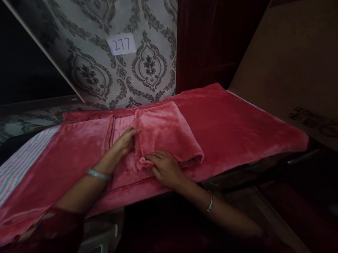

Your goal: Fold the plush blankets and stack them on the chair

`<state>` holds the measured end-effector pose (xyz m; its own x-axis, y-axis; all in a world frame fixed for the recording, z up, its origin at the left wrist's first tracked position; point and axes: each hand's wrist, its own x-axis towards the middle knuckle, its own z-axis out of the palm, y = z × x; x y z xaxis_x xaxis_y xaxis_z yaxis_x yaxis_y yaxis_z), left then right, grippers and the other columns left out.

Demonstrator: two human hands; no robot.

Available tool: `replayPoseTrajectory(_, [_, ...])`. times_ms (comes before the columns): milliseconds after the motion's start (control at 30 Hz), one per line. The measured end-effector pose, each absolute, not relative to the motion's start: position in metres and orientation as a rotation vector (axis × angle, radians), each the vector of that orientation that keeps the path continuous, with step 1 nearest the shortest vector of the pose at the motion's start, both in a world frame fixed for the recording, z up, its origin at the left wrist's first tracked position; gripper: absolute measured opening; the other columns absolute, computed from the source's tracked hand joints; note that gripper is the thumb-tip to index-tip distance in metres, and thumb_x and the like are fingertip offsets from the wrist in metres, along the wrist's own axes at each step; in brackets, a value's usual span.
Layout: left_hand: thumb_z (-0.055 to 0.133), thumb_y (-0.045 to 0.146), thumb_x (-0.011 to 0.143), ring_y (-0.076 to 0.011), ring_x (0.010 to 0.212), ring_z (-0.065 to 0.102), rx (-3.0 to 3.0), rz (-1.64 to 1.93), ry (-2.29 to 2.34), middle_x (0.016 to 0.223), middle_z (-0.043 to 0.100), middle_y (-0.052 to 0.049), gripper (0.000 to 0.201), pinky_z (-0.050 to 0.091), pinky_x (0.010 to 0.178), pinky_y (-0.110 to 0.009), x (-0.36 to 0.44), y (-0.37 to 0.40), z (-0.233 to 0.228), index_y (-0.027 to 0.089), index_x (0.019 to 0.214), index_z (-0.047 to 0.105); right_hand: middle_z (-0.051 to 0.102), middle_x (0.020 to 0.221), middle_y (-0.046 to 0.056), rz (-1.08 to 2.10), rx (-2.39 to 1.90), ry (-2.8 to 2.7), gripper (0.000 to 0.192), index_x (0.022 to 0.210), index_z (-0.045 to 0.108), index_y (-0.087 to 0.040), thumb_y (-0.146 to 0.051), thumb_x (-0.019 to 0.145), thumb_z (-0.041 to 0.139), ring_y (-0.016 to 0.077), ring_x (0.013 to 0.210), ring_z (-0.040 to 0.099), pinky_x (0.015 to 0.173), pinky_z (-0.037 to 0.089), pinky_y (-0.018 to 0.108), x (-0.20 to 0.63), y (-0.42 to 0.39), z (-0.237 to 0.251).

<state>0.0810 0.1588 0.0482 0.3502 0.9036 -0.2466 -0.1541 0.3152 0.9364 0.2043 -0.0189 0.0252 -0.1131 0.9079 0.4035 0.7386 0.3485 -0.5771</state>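
- Head view: a pink fleece (227, 127) lies spread over a surface, with a smaller folded piece (166, 132) of the same cloth on top, near the middle.
- Left hand (125, 141) lies flat on the cloth just left of the folded piece, fingers straight and together, their tips touching the piece's left edge. It grips nothing; it presses down.
- Right hand (165, 167) rests at the near left corner of the folded piece, fingers curled, and seems to pinch a small bunch of the corner; how firm the pinch is I cannot tell.
- Both wrists carry a bangle (98, 174).
- Step in hand, as I judge it: squaring the folded piece, 1 hand pinning the cloth while the other tidies the corner.
- Next move likely calls for the left hand to hold down while the right draws the corner straight along the near edge; plush cloth slips and bunches, so a slow pull would suit.
- A striped cloth (16, 166) shows at the left under the fleece. Behind stands a patterned panel (144, 68) with a label (121, 44) reading 277, and a cardboard sheet (295, 68) leans at the right.
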Motion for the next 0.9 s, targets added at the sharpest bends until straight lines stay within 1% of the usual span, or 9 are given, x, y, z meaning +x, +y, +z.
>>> replayPoseTrajectory(133, [0.071, 0.013, 0.071, -0.0125, 0.053, 0.06, 0.916, 0.763, 0.97, 0.072, 0.065, 0.003, 0.069, 0.047, 0.048, -0.02, 0.061, 0.085, 0.055, 0.021, 0.136, 0.048, 0.071, 0.11, 0.008, 0.215, -1.453, -1.842, 0.032, 0.117, 0.067, -0.016, -0.01, 0.089, 0.052, 0.022, 0.102, 0.06, 0.095, 0.046, 0.037, 0.201, -0.018, 0.031])
replayPoseTrajectory(267, [0.059, -0.001, 0.064, -0.0086, 0.045, 0.054, 0.876, 0.791, 0.929, 0.063, 0.06, 0.007, 0.093, 0.043, 0.044, -0.015, 0.057, 0.05, 0.06, 0.025, 0.151, 0.035, 0.063, 0.128, 0.013, 0.013, -1.392, -1.767, 0.038, 0.125, 0.062, -0.014, -0.013, 0.089, 0.052, 0.0257, 0.119, 0.054, 0.104, 0.043, 0.044, 0.203, -0.036, 0.029])
replayPoseTrajectory(300, [0.056, -0.003, 0.063, -0.0071, 0.043, 0.051, 0.88, 0.805, 0.928, 0.059, 0.057, 0.009, 0.098, 0.04, 0.042, -0.013, 0.058, 0.048, 0.063, 0.026, 0.153, 0.033, 0.062, 0.129, 0.014, -0.043, -1.374, -1.722, 0.037, 0.125, 0.062, -0.014, -0.014, 0.089, 0.052, 0.0261, 0.12, 0.053, 0.105, 0.043, 0.044, 0.206, -0.046, 0.027])
replayPoseTrajectory(400, [0.052, -0.005, 0.063, -0.0049, 0.039, 0.045, 0.892, 0.817, 0.921, 0.054, 0.05, 0.011, 0.102, 0.038, 0.041, -0.012, 0.063, 0.051, 0.073, 0.026, 0.157, 0.029, 0.066, 0.103, 0.011, -0.064, -1.368, -1.628, 0.022, 0.103, 0.067, -0.016, -0.015, 0.093, 0.048, 0.0216, 0.099, 0.06, 0.09, 0.052, 0.037, 0.221, -0.079, 0.012])
replayPoseTrajectory(467, [0.051, -0.005, 0.063, -0.0044, 0.038, 0.043, 0.889, 0.82, 0.918, 0.054, 0.049, 0.012, 0.102, 0.039, 0.041, -0.012, 0.066, 0.053, 0.08, 0.027, 0.158, 0.027, 0.066, 0.093, 0.008, -0.024, -1.429, -1.63, 0.022, 0.096, 0.068, -0.018, -0.015, 0.095, 0.046, 0.0186, 0.088, 0.063, 0.08, 0.053, 0.032, 0.233, -0.097, 0.001])
replayPoseTrajectory(567, [0.052, -0.005, 0.062, -0.0043, 0.037, 0.042, 0.888, 0.833, 0.916, 0.054, 0.048, 0.012, 0.104, 0.038, 0.04, -0.012, 0.067, 0.053, 0.084, 0.027, 0.158, 0.028, 0.069, 0.111, 0.011, -0.019, -1.627, -1.634, 0.03, 0.113, 0.067, -0.018, -0.015, 0.096, 0.042, 0.0198, 0.098, 0.066, 0.085, 0.053, 0.033, 0.251, -0.108, -0.01])
replayPoseTrajectory(667, [0.056, -0.004, 0.06, -0.0045, 0.037, 0.043, 0.913, 0.846, 0.922, 0.053, 0.049, 0.012, 0.106, 0.035, 0.039, -0.012, 0.064, 0.05, 0.076, 0.026, 0.157, 0.029, 0.064, 0.129, 0.013, 0.066, -1.938, -1.616, 0.036, 0.128, 0.06, -0.018, -0.018, 0.097, 0.042, 0.0233, 0.105, 0.067, 0.085, 0.053, 0.035, 0.267, -0.106, -0.006])
replayPoseTrajectory(767, [0.059, -0.002, 0.058, -0.0051, 0.037, 0.045, 0.962, 0.832, 0.939, 0.054, 0.052, 0.011, 0.106, 0.035, 0.039, -0.013, 0.059, 0.048, 0.058, 0.026, 0.157, 0.032, 0.066, 0.127, 0.013, 0.213, -2.242, -1.494, 0.032, 0.125, 0.06, -0.017, -0.022, 0.098, 0.043, 0.0239, 0.096, 0.07, 0.076, 0.051, 0.033, 0.278, -0.107, 0.002])
replayPoseTrajectory(900, [0.061, -0.002, 0.056, -0.0023, 0.037, 0.042, 1.001, 0.81, 0.977, 0.07, 0.065, 0.007, 0.106, 0.033, 0.038, -0.014, 0.054, 0.047, 0.038, 0.027, 0.154, 0.036, 0.065, 0.128, 0.011, 0.249, -2.282, -1.438, 0.033, 0.129, 0.056, -0.019, -0.023, 0.098, 0.044, 0.0236, 0.097, 0.07, 0.072, 0.049, 0.03, 0.284, -0.115, -0.004])
